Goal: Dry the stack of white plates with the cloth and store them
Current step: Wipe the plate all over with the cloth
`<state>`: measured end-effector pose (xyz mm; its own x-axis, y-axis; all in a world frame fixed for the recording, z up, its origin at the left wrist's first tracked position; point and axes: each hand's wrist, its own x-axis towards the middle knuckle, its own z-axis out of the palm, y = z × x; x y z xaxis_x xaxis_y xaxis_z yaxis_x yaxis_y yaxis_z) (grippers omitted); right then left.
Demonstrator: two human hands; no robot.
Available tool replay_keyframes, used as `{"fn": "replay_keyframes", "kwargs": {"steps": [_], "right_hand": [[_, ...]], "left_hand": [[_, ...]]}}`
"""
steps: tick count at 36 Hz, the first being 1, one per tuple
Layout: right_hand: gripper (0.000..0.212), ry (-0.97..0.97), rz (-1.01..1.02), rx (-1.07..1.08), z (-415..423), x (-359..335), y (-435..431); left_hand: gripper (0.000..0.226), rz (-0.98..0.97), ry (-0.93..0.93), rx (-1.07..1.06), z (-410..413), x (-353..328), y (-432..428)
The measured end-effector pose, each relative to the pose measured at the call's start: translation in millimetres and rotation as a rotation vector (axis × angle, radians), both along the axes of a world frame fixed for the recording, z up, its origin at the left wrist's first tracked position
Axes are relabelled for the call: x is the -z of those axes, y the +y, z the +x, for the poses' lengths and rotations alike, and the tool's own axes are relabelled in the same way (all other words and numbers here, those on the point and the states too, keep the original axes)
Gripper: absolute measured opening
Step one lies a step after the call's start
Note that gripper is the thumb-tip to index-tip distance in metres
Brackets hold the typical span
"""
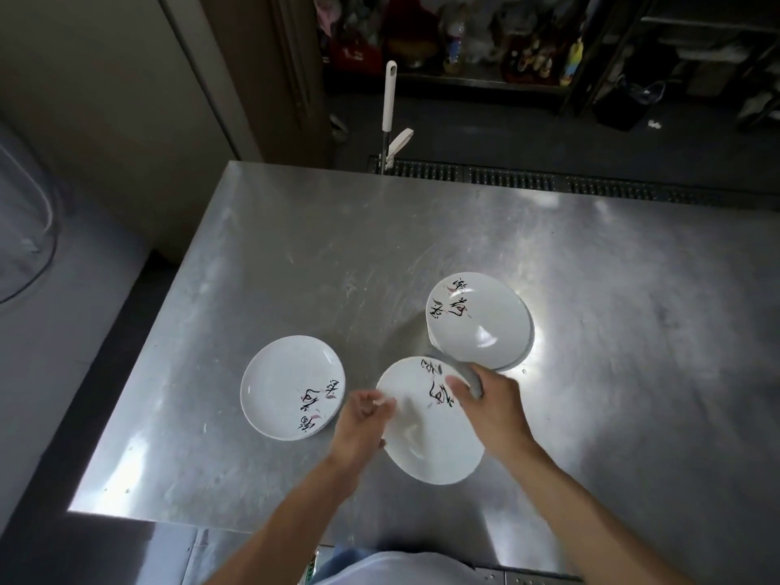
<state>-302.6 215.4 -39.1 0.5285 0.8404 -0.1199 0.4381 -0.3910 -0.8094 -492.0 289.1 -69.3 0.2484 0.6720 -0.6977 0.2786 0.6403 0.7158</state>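
Closest, by the near edge of the worktop (422, 230), one white plate (426, 437) sits between both hands. The right grip (489, 403) clamps its far-right rim, thumb on top, while the left grip (361, 415) has its fingers curled at the left rim; whether they hold the rim or a white scrap I cannot tell. Toward the left edge lies a single plate (292, 386), apart. Farther in, the stack of plates (479, 320) stands just behind the right grip. Beyond the far edge are a mop handle (389, 97), a floor grate (506, 179) and cluttered shelves (443, 80).
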Motion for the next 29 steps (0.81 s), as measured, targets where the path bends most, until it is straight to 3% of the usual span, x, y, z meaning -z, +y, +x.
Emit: {"fn": "replay_keyframes", "kwargs": {"steps": [4, 7, 11, 19, 29], "right_hand": [[0.013, 0.121, -0.025, 0.132, 22, 3, 8], [0.038, 0.205, -0.026, 0.230, 34, 0, 14], [0.049, 0.214, 0.020, 0.325, 45, -8, 16], [0.013, 0.112, 0.141, 0.496, 70, -20, 3], [0.016, 0.119, 0.147, 0.627, 102, -28, -23]], "left_hand": [[0.034, 0.185, 0.067, 0.051, 0, -1, 4], [0.028, 0.203, -0.038, 0.088, 1, -5, 7], [0.031, 0.242, -0.072, 0.097, 8, -12, 11], [0.036, 0.160, -0.167, 0.019, 49, -21, 19], [0.037, 0.097, -0.112, -0.108, 95, -22, 37]]}}
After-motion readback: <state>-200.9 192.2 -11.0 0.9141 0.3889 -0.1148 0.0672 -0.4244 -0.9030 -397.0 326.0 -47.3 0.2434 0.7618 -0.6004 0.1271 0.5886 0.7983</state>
